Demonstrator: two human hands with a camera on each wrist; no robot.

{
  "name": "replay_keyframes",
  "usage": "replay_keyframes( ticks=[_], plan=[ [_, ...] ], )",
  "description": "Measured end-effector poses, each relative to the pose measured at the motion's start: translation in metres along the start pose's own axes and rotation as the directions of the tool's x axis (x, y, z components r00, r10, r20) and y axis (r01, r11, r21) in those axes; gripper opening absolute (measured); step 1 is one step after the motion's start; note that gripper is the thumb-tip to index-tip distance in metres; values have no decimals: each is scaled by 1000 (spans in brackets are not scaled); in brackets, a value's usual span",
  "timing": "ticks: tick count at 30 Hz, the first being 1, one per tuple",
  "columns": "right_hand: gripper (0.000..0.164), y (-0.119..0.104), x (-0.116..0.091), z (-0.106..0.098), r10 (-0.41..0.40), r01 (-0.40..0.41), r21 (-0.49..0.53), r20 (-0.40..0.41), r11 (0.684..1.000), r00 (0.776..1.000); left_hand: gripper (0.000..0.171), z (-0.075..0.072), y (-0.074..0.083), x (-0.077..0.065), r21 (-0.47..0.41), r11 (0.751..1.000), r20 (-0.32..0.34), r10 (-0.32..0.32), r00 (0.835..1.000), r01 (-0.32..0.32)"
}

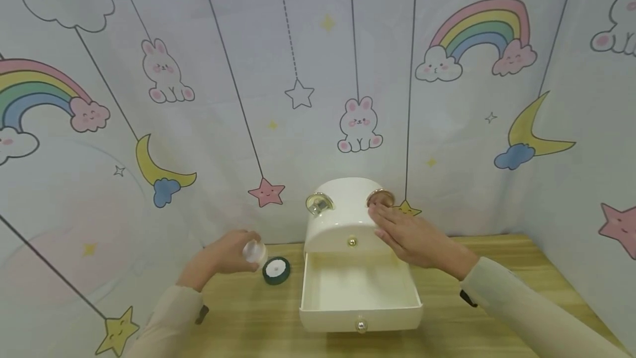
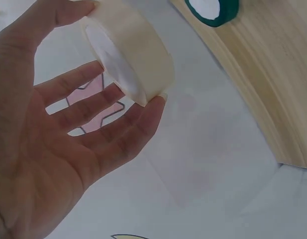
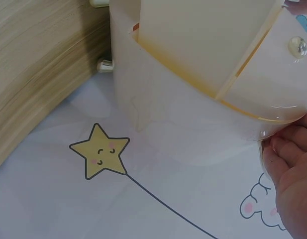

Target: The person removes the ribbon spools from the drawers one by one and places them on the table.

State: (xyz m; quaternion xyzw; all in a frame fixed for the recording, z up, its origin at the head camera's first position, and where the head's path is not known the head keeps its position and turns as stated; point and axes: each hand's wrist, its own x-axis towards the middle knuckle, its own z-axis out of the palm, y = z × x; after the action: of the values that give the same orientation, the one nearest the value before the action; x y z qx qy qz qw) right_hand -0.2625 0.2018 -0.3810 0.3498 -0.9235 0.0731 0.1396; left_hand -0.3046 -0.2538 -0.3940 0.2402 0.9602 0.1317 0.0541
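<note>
My left hand holds a cream roll with a white side, like tape or ribbon, between thumb and fingertips. Just right of it, a dark green roll with a white face lies flat on the table. A glossy white box with a rounded top stands against the backdrop, its lower drawer pulled out with nothing inside. My right hand touches the box's upper right side by a gold-rimmed round ornament, fingers nearly straight. The fingertips' contact is partly hidden.
The wood-grain table extends to both sides of the box. A pale cloth backdrop printed with rabbits, stars and rainbows rises behind and along the sides. A small gold knob sits on the box's upper front, and another knob on the drawer.
</note>
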Motion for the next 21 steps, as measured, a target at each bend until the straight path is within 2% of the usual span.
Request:
replay_keyframes(
  ticks=[5,9,15,21],
  plan=[
    [56,0,1,0,10,-11,12,14,1000,1000,61,12,-17,0,-10,996,13,-83,996,83],
    [57,1,1,-2,16,-16,20,24,1000,1000,63,22,-29,3,16,990,30,-141,990,141],
    [57,1,1,-1,11,-11,13,20,1000,1000,63,35,-45,7,84,979,35,-189,981,186],
    [56,0,1,-2,7,-7,16,19,1000,1000,61,48,-57,11,79,970,33,-234,972,231]
  ],
)
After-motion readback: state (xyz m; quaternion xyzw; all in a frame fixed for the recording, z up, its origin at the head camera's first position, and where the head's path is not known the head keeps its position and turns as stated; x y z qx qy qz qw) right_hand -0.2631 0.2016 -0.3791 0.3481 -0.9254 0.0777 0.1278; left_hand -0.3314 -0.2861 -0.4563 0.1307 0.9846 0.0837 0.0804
